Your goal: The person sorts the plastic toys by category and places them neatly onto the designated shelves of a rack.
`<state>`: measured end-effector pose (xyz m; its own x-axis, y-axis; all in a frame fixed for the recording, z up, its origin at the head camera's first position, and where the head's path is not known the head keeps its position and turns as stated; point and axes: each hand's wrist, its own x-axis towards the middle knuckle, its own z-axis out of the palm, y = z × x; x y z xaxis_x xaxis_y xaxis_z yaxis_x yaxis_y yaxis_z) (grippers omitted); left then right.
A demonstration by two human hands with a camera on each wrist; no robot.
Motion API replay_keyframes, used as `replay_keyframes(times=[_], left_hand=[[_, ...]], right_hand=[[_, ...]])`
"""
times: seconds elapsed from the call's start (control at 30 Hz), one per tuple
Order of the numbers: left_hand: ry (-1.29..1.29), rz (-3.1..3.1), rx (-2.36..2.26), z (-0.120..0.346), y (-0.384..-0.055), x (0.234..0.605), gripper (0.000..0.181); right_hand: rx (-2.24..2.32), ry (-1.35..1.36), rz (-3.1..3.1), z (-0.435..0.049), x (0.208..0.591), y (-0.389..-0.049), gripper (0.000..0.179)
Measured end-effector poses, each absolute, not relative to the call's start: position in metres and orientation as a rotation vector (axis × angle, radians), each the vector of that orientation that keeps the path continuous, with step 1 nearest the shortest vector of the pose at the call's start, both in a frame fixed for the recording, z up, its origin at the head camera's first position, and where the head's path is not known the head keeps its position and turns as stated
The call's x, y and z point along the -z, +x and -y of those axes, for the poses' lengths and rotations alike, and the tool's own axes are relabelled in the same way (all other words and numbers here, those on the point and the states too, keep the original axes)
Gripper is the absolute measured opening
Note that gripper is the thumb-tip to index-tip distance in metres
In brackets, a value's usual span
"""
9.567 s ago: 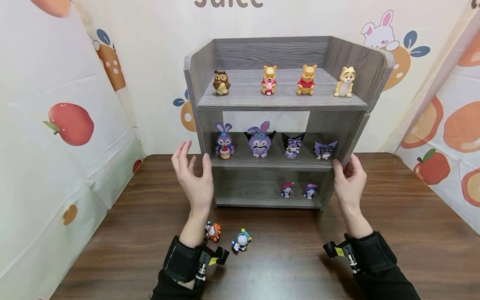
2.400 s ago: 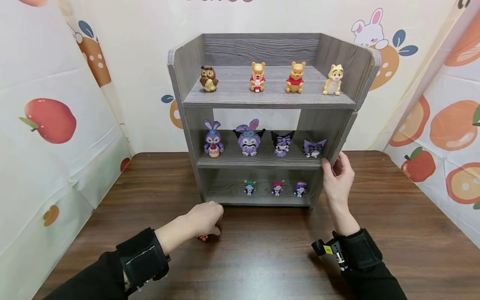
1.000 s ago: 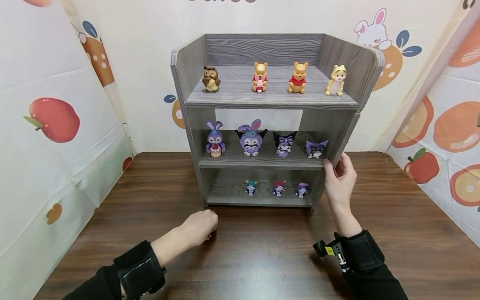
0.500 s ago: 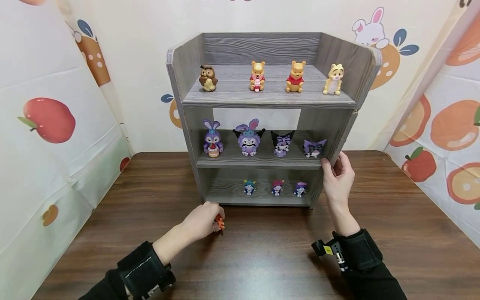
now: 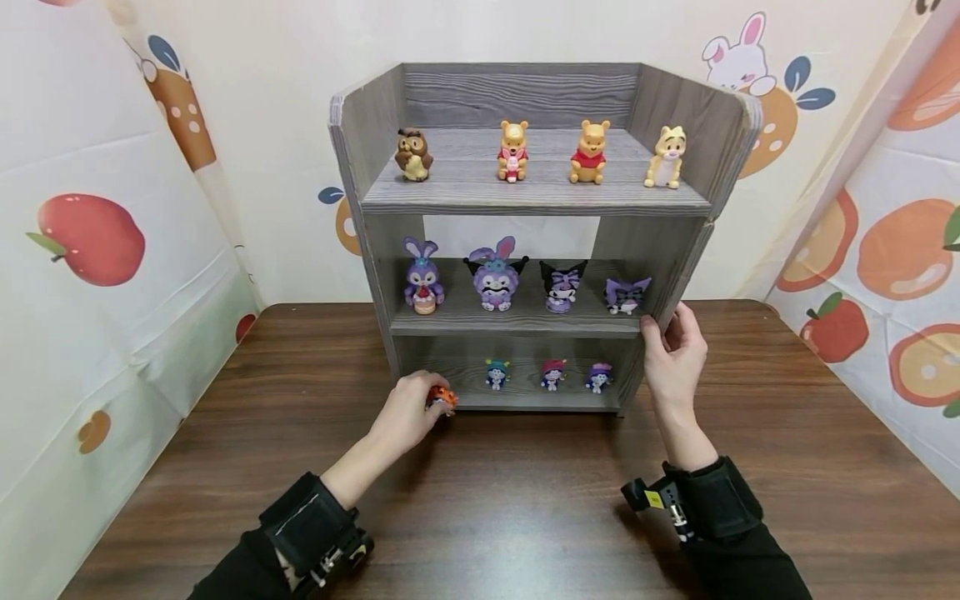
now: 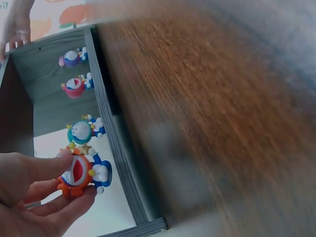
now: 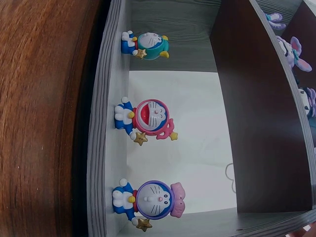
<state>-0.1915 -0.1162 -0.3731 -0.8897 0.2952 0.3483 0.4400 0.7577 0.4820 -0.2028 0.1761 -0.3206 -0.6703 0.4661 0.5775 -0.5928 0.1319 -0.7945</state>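
Note:
My left hand (image 5: 408, 410) pinches a small cat figurine with an orange hood (image 5: 444, 396) between thumb and fingertips, at the left front of the bottom board. In the left wrist view this figurine (image 6: 76, 173) is upright relative to the shelf, its blue body towards the front edge. My right hand (image 5: 675, 358) grips the right side panel of the grey wooden shelf (image 5: 525, 207), thumb in front at the middle board. Similar figurines with a teal hood (image 5: 497, 375), a pink hood (image 5: 553, 375) and a purple hood (image 5: 599, 377) stand in a row on the bottom board.
Several purple figurines, among them a rabbit with a basket (image 5: 424, 279), stand on the middle board. On the top board are an owl (image 5: 413, 156), two yellow bears (image 5: 588, 154) and a cream figurine (image 5: 664, 158). A brown wooden table (image 5: 510, 500) bears the shelf.
The teal figurine went from table to bottom board. My left hand then picked the orange figurine off the table and carried it up to the shelf. My right hand keeps its grip.

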Motion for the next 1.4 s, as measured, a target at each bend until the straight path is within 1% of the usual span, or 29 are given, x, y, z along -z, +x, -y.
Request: replay_keyframes(times=[0.27,0.7,0.9,1.1,1.4], left_hand=[[-0.479,2.676,0.853,0.112,-0.202,0.376,0.019],[-0.346,2.562,0.772,0.107,-0.212,0.385,0.008],[-0.279,2.587,0.732,0.104,-0.214,0.385,0.008],[-0.254,2.618,0.685,0.102,-0.217,0.385,0.005],[-0.22,2.665,0.655,0.1,-0.22,0.386,0.007]], right_hand=[[-1.618,0.115,1.635,-0.176,0.321,-0.203,0.027],[-1.619,0.099,1.653,-0.176,0.32,-0.202,0.028],[-1.628,0.101,1.64,-0.176,0.321,-0.202,0.027],[-1.621,0.109,1.637,-0.177,0.321,-0.203,0.027],[-1.625,0.105,1.635,-0.176,0.321,-0.203,0.027]])
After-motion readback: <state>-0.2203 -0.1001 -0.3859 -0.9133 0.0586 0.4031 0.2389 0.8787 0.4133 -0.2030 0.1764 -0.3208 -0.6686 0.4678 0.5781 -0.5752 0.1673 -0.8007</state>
